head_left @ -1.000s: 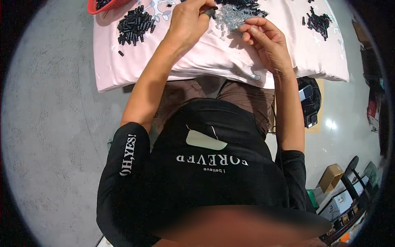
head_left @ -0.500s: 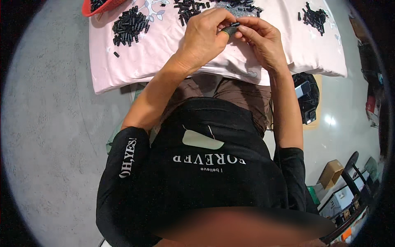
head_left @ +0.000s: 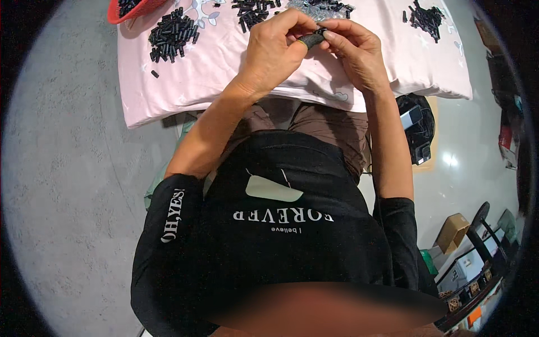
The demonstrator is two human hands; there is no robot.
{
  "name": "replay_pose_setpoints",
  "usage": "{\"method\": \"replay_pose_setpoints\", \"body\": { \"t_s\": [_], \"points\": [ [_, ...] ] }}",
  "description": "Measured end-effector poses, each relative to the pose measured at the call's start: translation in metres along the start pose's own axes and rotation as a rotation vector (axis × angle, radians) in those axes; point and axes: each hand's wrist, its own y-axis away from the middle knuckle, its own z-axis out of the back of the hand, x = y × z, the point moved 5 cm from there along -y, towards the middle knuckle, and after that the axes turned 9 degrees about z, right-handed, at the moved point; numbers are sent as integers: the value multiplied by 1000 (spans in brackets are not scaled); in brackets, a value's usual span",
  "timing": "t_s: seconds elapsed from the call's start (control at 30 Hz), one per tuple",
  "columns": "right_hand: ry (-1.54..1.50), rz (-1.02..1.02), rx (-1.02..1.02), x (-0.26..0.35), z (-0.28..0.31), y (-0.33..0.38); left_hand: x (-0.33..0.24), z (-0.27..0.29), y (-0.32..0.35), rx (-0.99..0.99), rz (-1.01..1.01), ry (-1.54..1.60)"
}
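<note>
Both hands meet over the near part of the pink cloth, fingertips almost touching. My left hand is closed in a pinch, its thumb covered by a black finger cot with a yellow-green edge. Thumb and fingers of my right hand pinch from the other side. Between the fingertips sits a small black cylindrical piece, mostly hidden by them. Just beyond the hands lies a heap of small clear pieces, with black ones beside it.
A large pile of black cylinders lies on the left, with one loose cylinder nearer me. More black pieces lie at the far middle, thinner black parts at the far right. A red basket holds black pieces at the far left corner.
The black piece between the fingertips shows less than before, and the fingers have shifted slightly around it. The whole view has moved a little; the piles look the same.
</note>
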Motion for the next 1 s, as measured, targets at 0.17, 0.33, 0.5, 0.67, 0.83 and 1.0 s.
{"method": "replay_pose_setpoints", "body": {
  "t_s": [0.17,0.33,0.5,0.67,0.83,1.0],
  "points": [
    [68,53,1,4,-1,1,1,2,0,-17,-81,-45],
    [21,99,30,3,-2,-1,-6,-6,3,36,-157,-172],
    [-10,72,0,5,-4,1,-14,-1,4,33,-116,-121],
    [-26,13,26,5,-6,-1,-6,1,-10,-7,-311,23],
    [43,-7,53,6,-6,-1,-15,2,-2,-6,-531,4],
    [43,43,55,3,-1,-1,-12,18,-12,-51,-11,-16]
  ]
}}
